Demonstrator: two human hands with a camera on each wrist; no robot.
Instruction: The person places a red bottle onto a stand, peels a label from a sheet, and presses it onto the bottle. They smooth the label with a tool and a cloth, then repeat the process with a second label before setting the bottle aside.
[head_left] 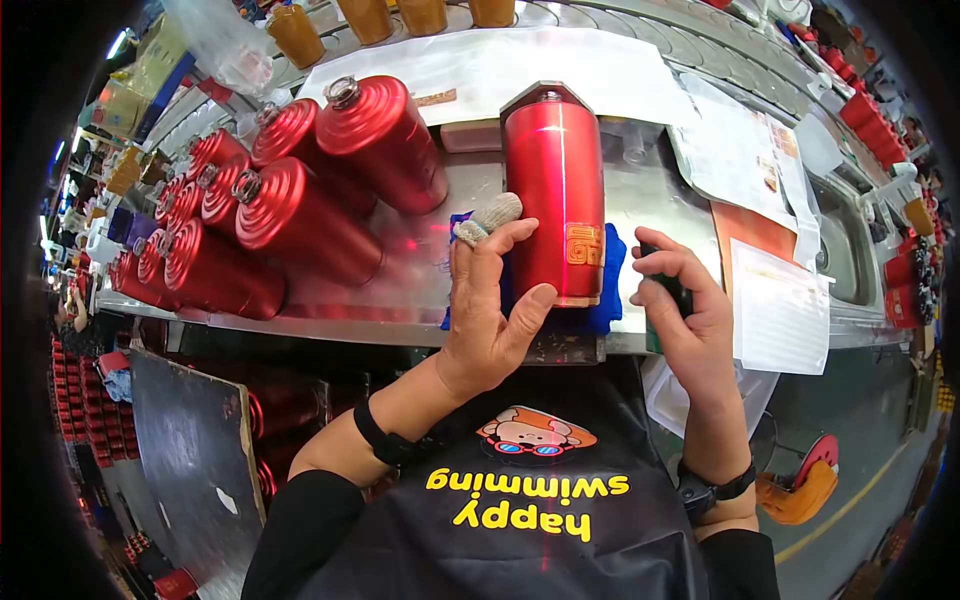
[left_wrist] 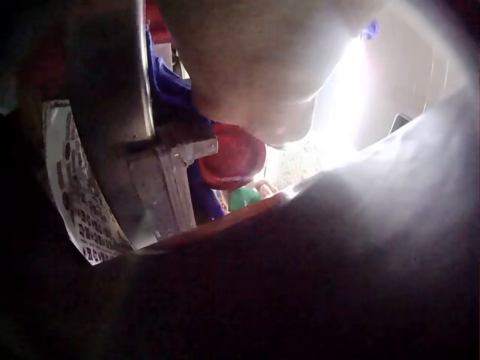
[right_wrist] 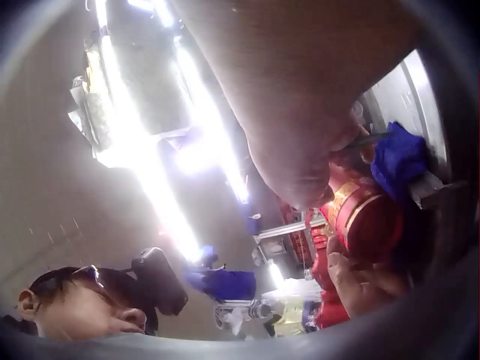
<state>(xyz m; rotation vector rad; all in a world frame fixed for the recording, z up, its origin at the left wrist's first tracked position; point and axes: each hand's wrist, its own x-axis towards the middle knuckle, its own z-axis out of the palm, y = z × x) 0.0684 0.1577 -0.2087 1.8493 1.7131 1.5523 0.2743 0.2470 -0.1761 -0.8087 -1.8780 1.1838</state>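
A red bottle [head_left: 550, 170] with a gold square emblem [head_left: 583, 245] lies on a blue cloth [head_left: 614, 280], its neck pointing away from me in the head view. My left hand [head_left: 485, 310] rests against its left side, the thumb near the base and a bent finger higher up. Pale fabric covers [head_left: 495, 215] sit on other fingers of that hand. Right of the bottle, my right hand [head_left: 695, 325] grips a dark green object [head_left: 675, 290] between curled fingers and thumb; its kind is mostly hidden. In the right wrist view, the bottle's base [right_wrist: 375, 229] faces the camera.
Several red bottles [head_left: 310, 215] stand close together on the left of the metal table [head_left: 660, 190]. White paper [head_left: 600, 60] covers the back, and a printed sheet [head_left: 780, 305] hangs over the right edge. A sink [head_left: 848, 240] is farther right; brown containers [head_left: 365, 18] stand behind.
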